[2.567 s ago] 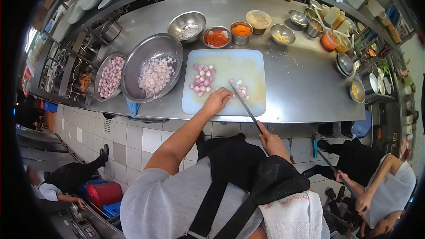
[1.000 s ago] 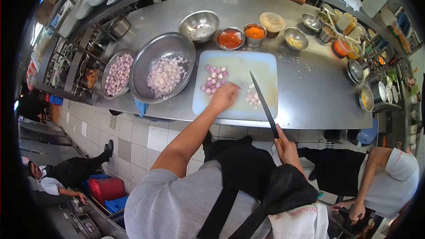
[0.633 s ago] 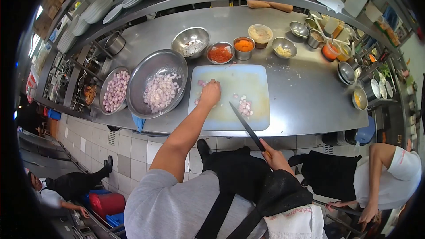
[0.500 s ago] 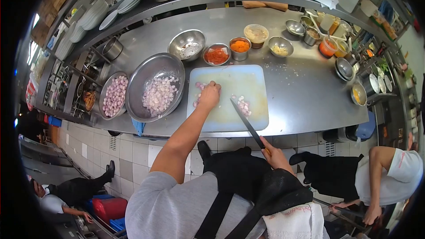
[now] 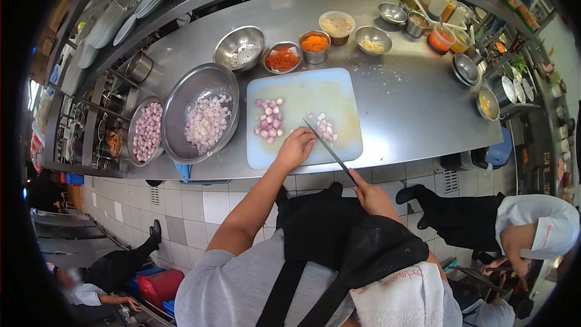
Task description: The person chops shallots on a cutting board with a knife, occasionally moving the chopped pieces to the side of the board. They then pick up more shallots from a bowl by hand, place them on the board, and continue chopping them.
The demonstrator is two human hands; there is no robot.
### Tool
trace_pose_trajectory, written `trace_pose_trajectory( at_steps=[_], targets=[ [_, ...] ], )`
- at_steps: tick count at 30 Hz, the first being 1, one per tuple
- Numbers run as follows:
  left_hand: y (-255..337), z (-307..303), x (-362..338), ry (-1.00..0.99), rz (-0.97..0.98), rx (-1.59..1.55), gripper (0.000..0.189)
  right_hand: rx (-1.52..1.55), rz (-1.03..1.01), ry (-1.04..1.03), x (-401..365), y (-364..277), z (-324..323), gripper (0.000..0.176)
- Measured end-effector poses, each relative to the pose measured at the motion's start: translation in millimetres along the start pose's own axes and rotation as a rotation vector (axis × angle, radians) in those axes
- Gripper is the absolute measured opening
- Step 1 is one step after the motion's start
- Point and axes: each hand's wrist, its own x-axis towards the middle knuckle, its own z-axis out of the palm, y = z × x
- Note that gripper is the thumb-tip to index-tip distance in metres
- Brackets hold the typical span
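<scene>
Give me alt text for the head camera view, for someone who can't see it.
A person's right hand holds a knife over a cutting board, the left hand close beside the blade. Whole small onions lie left of cut pieces; a large metal bowl stands further left.

Black apron straps (image 5: 279, 293) cross a grey T-shirt (image 5: 233, 284).

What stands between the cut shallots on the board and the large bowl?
The knife and left hand come first, beside the cut shallots; then the whole shallots on the board, and the rim of the large bowl.
</scene>
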Motion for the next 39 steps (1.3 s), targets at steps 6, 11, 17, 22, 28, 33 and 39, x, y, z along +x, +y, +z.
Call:
trace_pose_trajectory(
  at_steps=[6,11,17,22,28,33,39],
  targets=[
    [-8.3,-3.8,6.9,-0.077,0.052,0.019,0.007,-0.075,-0.046,0.03,-4.0,-1.5,2.9,0.066],
    [-8.0,-5.7,7.0,-0.109,0.045,0.013,0.008,-0.071,-0.019,0.027,-1.3,1.3,17.0,0.067],
    [-8.1,-7.0,6.1,-0.1,0.06,0.027,0.008,-0.07,-0.033,0.025,-2.0,-1.5,16.8,0.067],
    [-9.3,-6.1,2.9,-0.089,0.059,0.03,0.009,-0.039,-0.016,-0.011,-0.9,-8.0,10.5,0.067],
    [-10.1,-5.9,0.8,-0.068,0.075,0.035,0.009,-0.032,-0.045,0.013,-3.0,-12.5,-2.9,0.065],
    [-7.7,-8.7,-0.5,-0.093,0.052,0.014,0.009,-0.058,-0.021,-0.004,-6.5,-13.0,3.2,0.065],
    [-4.0,-10.0,6.4,-0.089,0.114,0.034,0.014,0.246,-0.167,0.072,20.6,12.3,2.3,0.066]
  ],
)
